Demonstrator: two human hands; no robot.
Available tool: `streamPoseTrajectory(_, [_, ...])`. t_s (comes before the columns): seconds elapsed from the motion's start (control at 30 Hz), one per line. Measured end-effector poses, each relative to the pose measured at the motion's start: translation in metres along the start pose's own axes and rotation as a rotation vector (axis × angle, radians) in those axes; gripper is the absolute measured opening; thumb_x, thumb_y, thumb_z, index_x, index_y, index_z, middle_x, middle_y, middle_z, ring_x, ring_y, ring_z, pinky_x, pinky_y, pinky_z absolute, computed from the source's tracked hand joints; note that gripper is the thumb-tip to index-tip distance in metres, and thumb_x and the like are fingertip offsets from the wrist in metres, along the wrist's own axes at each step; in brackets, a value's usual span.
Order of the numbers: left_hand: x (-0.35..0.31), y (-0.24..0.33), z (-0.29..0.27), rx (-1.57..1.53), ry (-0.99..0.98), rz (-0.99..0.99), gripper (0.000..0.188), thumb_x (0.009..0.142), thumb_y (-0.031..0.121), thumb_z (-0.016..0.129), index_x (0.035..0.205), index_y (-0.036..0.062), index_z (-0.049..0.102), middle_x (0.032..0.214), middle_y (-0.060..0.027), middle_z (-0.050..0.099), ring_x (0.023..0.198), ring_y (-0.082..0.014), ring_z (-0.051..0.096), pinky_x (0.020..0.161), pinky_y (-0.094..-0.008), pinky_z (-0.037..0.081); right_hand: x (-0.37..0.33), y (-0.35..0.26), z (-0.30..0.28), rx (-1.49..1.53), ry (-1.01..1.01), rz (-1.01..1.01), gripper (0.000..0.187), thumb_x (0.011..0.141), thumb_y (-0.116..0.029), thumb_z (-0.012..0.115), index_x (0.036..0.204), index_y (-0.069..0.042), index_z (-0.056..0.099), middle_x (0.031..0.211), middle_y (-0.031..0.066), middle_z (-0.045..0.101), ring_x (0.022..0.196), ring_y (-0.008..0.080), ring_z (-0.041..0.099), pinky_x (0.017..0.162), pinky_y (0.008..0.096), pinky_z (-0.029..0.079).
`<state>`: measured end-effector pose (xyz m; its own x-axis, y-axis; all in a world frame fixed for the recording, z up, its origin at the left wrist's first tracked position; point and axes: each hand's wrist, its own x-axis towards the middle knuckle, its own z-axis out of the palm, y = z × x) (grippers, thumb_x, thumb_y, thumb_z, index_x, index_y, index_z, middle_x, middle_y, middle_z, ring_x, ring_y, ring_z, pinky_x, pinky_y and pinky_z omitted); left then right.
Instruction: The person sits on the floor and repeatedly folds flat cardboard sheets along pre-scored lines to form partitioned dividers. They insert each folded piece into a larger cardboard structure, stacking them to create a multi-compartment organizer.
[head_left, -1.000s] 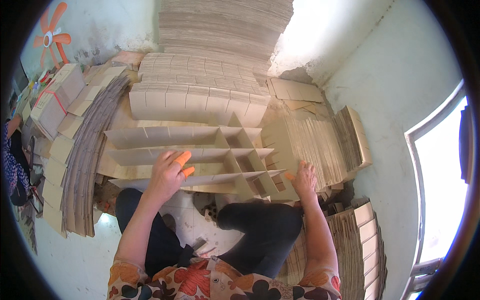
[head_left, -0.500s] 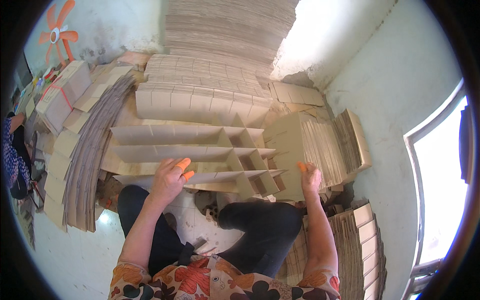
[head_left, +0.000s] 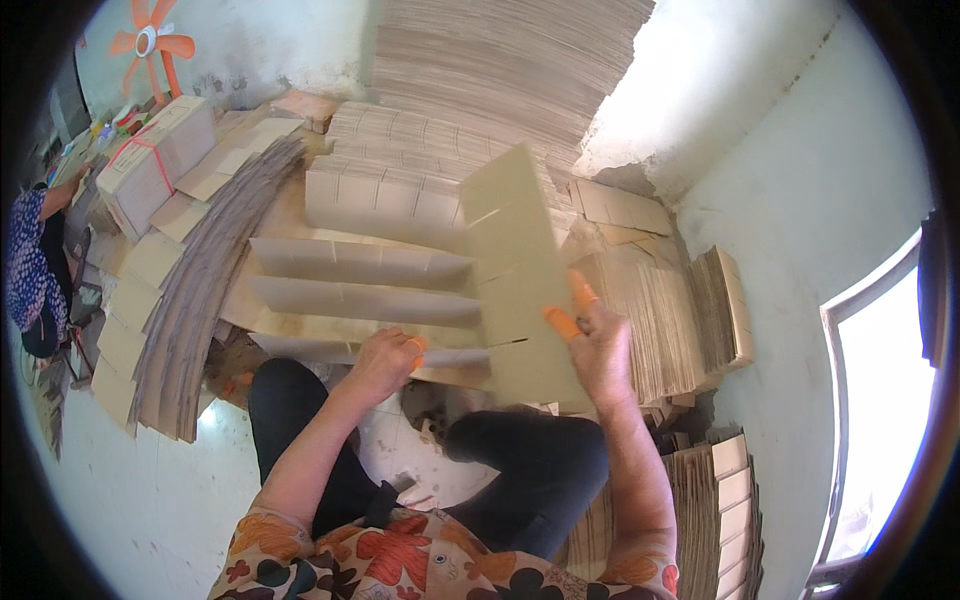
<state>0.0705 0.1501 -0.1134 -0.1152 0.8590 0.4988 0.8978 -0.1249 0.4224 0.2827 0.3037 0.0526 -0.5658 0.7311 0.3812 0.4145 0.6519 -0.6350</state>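
Outstretched, the right hand [head_left: 600, 350] gripped a cardboard panel [head_left: 518, 275] in its fingers; the left hand [head_left: 384, 364] curled at a strip [head_left: 308, 347], hold unclear.

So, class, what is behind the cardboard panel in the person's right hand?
Three long cardboard strips run out of sight behind the panel, and a slotted stack shows beyond it. The strips' right ends are covered, so what they meet there cannot be seen.

Bright daylight; the window [head_left: 885, 410] at right blown to white — bluish fringe toward the rim; glare washes out a patch of the far wall [head_left: 655, 85]; small glint on the floor [head_left: 208, 412]; raised cardboard panel [head_left: 515, 270] slightly soft; fisheye bends the window's edges — corners black.
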Motion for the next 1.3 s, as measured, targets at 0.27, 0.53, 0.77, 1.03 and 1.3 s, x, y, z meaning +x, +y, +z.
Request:
streamPoseTrajectory(0.27, [0.005,0.007,0.002,-0.083,0.128,0.013,0.009,0.065,0.002,0.06,0.07,0.0043,0.054,0.063,-0.0117,0.055,0.064,-0.03,0.055,0.057,-0.0408,0.046,0.003,0.015,0.059,-0.075,-0.035,-0.311,0.02,0.076,-0.005,0.076,0.08,0.007,0.06,0.069,0.021,0.06,0.045,0.0123,0.031,0.043,0.029,0.035])
streamPoseTrajectory(0.53, [0.007,0.006,0.0,-0.061,0.099,-0.007,0.008,0.066,0.003,0.059,0.067,0.0036,0.052,0.061,-0.0133,0.054,0.064,-0.0307,0.056,0.055,-0.0414,0.045,0.007,-0.003,0.059,-0.045,-0.06,-0.228,0.021,0.077,-0.002,0.073,0.071,0.007,0.055,0.083,0.0278,0.062,0.045,0.0143,0.027,0.04,0.0331,0.032])
streamPoseTrajectory(0.77, [0.005,0.001,0.002,-0.03,0.005,-0.036,0.014,0.071,0.007,0.07,0.083,0.0033,0.063,0.066,-0.0126,0.059,0.066,-0.0299,0.058,0.057,-0.0407,0.047,0.007,0.009,0.078,-0.021,-0.153,-0.265,0.018,0.078,0.001,0.071,0.078,0.008,0.055,0.074,0.0288,0.055,0.049,0.0174,0.038,0.046,0.0334,0.038])
streamPoseTrajectory(1.03, [0.011,-0.002,0.01,-0.061,0.078,-0.081,0.004,0.068,0.004,0.059,0.069,0.0038,0.055,0.061,-0.0156,0.054,0.065,-0.0331,0.057,0.055,-0.0442,0.044,0.012,0.035,0.111,-0.106,-0.298,-0.336,0.007,0.069,0.007,0.057,0.075,0.004,0.058,0.074,0.0248,0.059,0.072,0.041,0.059,0.065,0.0455,0.048])
streamPoseTrajectory(1.3, [0.013,-0.004,0.013,-0.119,0.089,-0.082,0.004,0.069,0.004,0.061,0.07,0.0043,0.058,0.064,-0.0157,0.056,0.066,-0.0338,0.057,0.055,-0.045,0.044,0.0,0.043,0.123,-0.156,-0.248,-0.316,0.004,0.074,0.002,0.059,0.076,-0.001,0.06,0.077,0.0212,0.06,0.07,0.0386,0.06,0.062,0.0443,0.049])
